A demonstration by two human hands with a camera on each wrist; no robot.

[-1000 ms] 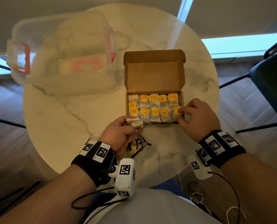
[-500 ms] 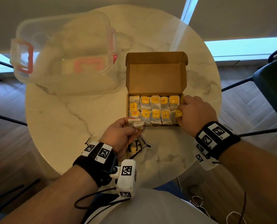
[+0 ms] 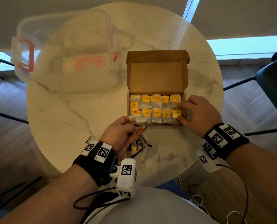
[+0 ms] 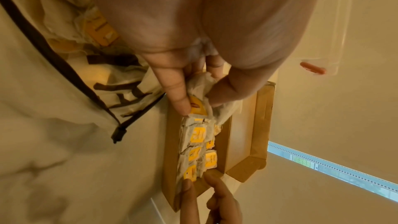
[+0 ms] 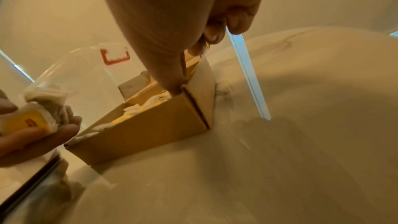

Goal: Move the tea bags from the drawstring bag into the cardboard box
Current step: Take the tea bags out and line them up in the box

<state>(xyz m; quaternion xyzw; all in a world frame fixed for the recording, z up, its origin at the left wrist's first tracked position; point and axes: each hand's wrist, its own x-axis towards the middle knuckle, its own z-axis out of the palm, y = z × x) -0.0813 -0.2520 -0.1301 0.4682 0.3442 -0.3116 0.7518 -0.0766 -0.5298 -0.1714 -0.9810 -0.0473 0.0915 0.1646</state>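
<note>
The open cardboard box (image 3: 157,73) stands mid-table with its lid up and two rows of yellow-tagged tea bags (image 3: 156,107) inside. My right hand (image 3: 180,112) is at the box's right end. Its thumb and fingers pinch the last tea bag (image 3: 177,114) of the near row, also visible in the left wrist view (image 4: 189,175). My left hand (image 3: 135,124) hovers at the box's front left corner and grips a small bunch of tea bags (image 3: 138,121). The cream drawstring bag (image 3: 137,146) lies under that hand, with more tea bags (image 4: 99,28) showing in its mouth.
A clear plastic container (image 3: 66,54) with red latches fills the table's back left. The round marble table (image 3: 70,126) ends close to my body. A dark chair (image 3: 273,88) stands off the right side.
My right hand has brought its tea bag down into the right end of the near row. My left hand has stayed by the front left corner with its bunch.
</note>
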